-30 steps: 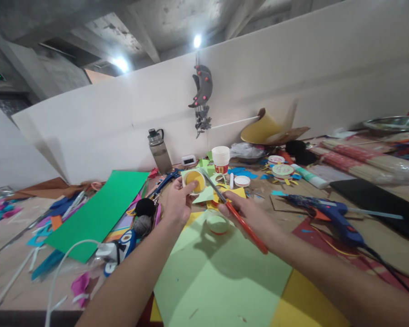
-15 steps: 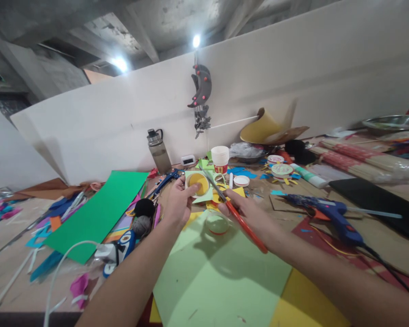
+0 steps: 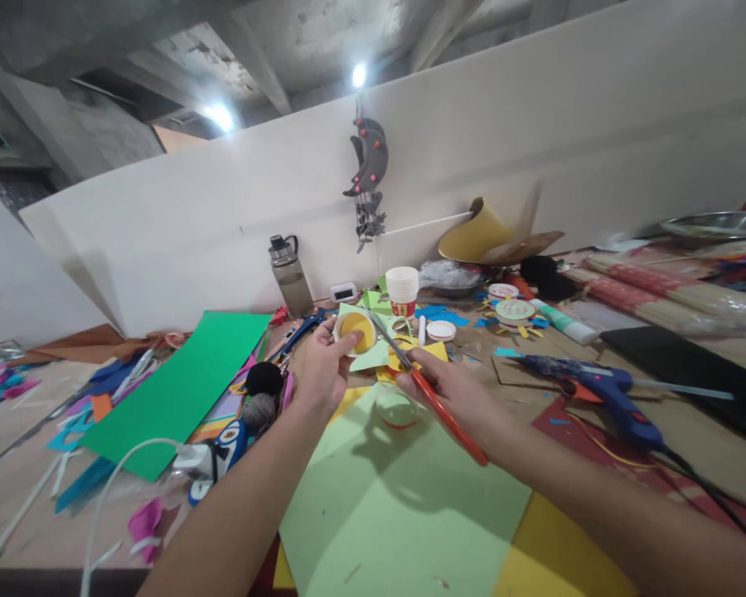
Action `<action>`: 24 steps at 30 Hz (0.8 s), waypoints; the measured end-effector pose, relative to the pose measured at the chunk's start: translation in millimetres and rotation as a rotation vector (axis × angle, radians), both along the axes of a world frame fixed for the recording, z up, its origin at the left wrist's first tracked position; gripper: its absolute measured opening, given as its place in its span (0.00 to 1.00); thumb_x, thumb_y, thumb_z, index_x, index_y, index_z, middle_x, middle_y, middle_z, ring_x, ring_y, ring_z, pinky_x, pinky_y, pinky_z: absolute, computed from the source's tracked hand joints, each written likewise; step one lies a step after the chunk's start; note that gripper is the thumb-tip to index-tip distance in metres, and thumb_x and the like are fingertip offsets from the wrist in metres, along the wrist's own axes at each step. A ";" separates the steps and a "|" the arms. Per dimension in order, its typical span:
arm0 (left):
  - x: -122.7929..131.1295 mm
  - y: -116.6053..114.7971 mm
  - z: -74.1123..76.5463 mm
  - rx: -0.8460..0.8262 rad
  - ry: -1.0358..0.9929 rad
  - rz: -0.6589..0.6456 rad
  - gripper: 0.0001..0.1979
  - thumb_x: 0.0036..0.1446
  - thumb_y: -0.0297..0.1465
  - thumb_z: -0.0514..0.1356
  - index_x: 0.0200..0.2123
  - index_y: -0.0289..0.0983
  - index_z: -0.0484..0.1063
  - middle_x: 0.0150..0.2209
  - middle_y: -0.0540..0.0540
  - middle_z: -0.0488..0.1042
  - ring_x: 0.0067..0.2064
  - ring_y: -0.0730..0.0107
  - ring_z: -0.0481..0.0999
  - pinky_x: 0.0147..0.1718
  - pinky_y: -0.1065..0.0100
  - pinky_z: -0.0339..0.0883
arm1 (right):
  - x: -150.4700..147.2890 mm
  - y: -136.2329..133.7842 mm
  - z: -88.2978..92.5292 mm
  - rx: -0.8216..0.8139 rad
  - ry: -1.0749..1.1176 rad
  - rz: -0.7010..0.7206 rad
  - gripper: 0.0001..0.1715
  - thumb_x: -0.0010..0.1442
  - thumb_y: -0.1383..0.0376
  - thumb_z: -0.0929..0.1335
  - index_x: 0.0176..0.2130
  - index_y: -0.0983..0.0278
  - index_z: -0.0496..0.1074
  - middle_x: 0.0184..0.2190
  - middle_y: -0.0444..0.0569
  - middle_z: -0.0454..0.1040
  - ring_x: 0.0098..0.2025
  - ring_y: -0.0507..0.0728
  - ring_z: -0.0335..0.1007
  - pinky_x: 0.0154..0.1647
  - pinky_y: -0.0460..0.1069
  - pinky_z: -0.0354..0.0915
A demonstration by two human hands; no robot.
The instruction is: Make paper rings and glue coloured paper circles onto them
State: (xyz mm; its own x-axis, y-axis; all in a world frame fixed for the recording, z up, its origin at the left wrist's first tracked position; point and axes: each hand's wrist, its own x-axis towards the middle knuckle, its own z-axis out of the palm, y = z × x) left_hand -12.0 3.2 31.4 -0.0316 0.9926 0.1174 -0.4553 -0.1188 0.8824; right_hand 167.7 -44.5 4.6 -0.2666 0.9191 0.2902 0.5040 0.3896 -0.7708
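Note:
My left hand point(image 3: 322, 369) pinches a shallow white-rimmed round piece point(image 3: 356, 332) with a yellow inside, together with a sheet of pale green paper point(image 3: 369, 358) behind it. The thumb lies on the yellow. In my right hand point(image 3: 444, 380) is a pair of scissors point(image 3: 448, 414) with red handles, its blades pointing up and left at the right edge of the green paper. Beneath the hands, a small round pale green piece with a red rim point(image 3: 396, 408) lies on a large pale green sheet point(image 3: 404, 514).
A stack of paper cups point(image 3: 401, 290) and a water bottle point(image 3: 291, 278) stand at the back. A blue hot glue gun point(image 3: 603, 385) lies on the right. To the left are a green sheet point(image 3: 180, 390), yarn balls point(image 3: 264, 380) and a white cable point(image 3: 103, 497).
My left hand has tilted the round piece and green paper slightly and shifted them a little left. The scissors stay in nearly the same place.

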 end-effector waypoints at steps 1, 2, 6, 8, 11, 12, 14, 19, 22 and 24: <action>-0.1 0.0 0.0 0.005 0.000 0.001 0.24 0.34 0.24 0.72 0.37 0.37 0.69 0.33 0.50 0.77 0.39 0.66 0.79 0.38 0.66 0.74 | 0.1 0.0 -0.3 0.006 -0.003 -0.002 0.15 0.60 0.52 0.64 0.34 0.61 0.65 0.20 0.39 0.67 0.23 0.52 0.59 0.26 0.46 0.55; -0.2 0.0 0.1 0.008 0.000 0.000 0.24 0.34 0.24 0.72 0.37 0.36 0.70 0.34 0.49 0.77 0.39 0.66 0.79 0.39 0.66 0.74 | 0.1 0.0 -0.7 0.011 -0.005 -0.002 0.15 0.61 0.51 0.64 0.34 0.61 0.65 0.20 0.39 0.66 0.23 0.52 0.59 0.26 0.46 0.55; -0.5 0.1 1.4 0.008 -0.007 0.006 0.23 0.35 0.24 0.73 0.37 0.36 0.70 0.34 0.49 0.77 0.37 0.68 0.78 0.39 0.66 0.73 | 0.2 0.2 -1.9 0.028 0.000 0.000 0.16 0.61 0.51 0.64 0.32 0.61 0.64 0.20 0.39 0.66 0.23 0.51 0.57 0.25 0.46 0.54; -0.8 0.3 2.4 0.004 -0.024 0.018 0.22 0.36 0.25 0.72 0.37 0.37 0.70 0.34 0.50 0.77 0.34 0.71 0.78 0.38 0.67 0.73 | 0.2 -0.1 -1.6 0.025 0.005 0.012 0.16 0.61 0.51 0.64 0.32 0.61 0.64 0.20 0.39 0.65 0.23 0.50 0.56 0.24 0.46 0.54; -0.9 0.6 2.8 0.000 -0.044 0.035 0.20 0.38 0.25 0.72 0.36 0.37 0.70 0.33 0.51 0.77 0.33 0.73 0.77 0.37 0.68 0.73 | 0.1 -1.1 -0.7 0.000 0.020 0.050 0.16 0.61 0.51 0.64 0.32 0.60 0.64 0.22 0.39 0.64 0.24 0.51 0.57 0.24 0.46 0.54; -0.8 0.6 2.4 0.002 -0.041 0.037 0.20 0.38 0.25 0.72 0.35 0.37 0.70 0.33 0.51 0.77 0.33 0.73 0.77 0.38 0.67 0.73 | 0.0 -1.5 -0.3 -0.005 0.032 0.059 0.16 0.62 0.51 0.63 0.33 0.60 0.64 0.23 0.40 0.65 0.25 0.51 0.58 0.25 0.46 0.55; 0.1 0.1 1.3 0.003 -0.024 0.031 0.20 0.37 0.25 0.72 0.36 0.37 0.70 0.33 0.50 0.77 0.35 0.71 0.78 0.39 0.66 0.73 | -0.2 -2.2 0.6 -0.015 0.055 0.062 0.16 0.62 0.51 0.63 0.34 0.60 0.64 0.25 0.41 0.67 0.26 0.52 0.60 0.26 0.46 0.57; 3.9 -3.2 -1.2 -0.017 0.005 -0.014 0.23 0.35 0.26 0.73 0.36 0.36 0.69 0.32 0.49 0.77 0.36 0.67 0.79 0.37 0.67 0.73 | -0.9 -1.6 1.0 -0.035 0.078 0.057 0.15 0.61 0.51 0.64 0.35 0.60 0.63 0.26 0.41 0.68 0.27 0.52 0.62 0.26 0.46 0.58; 4.3 -3.8 -1.4 -0.012 0.011 -0.023 0.24 0.34 0.26 0.73 0.37 0.36 0.69 0.33 0.48 0.78 0.37 0.65 0.79 0.37 0.67 0.73 | -1.3 0.2 -0.7 -0.021 0.076 0.040 0.15 0.61 0.51 0.64 0.33 0.60 0.62 0.24 0.40 0.66 0.25 0.52 0.60 0.25 0.46 0.57; 3.5 -3.5 -1.2 -0.005 0.010 -0.023 0.24 0.34 0.25 0.73 0.37 0.36 0.70 0.33 0.48 0.78 0.39 0.64 0.79 0.37 0.66 0.73 | -1.3 1.0 -1.5 -0.009 0.066 0.035 0.15 0.60 0.51 0.65 0.32 0.60 0.62 0.24 0.40 0.66 0.25 0.52 0.60 0.25 0.46 0.57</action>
State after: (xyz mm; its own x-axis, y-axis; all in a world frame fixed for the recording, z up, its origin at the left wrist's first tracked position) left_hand -8.5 -0.3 30.2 -0.0074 0.9936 0.1125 -0.4487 -0.1038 0.8876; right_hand 166.4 -43.5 3.1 -0.2794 0.9122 0.2997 0.4377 0.3988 -0.8058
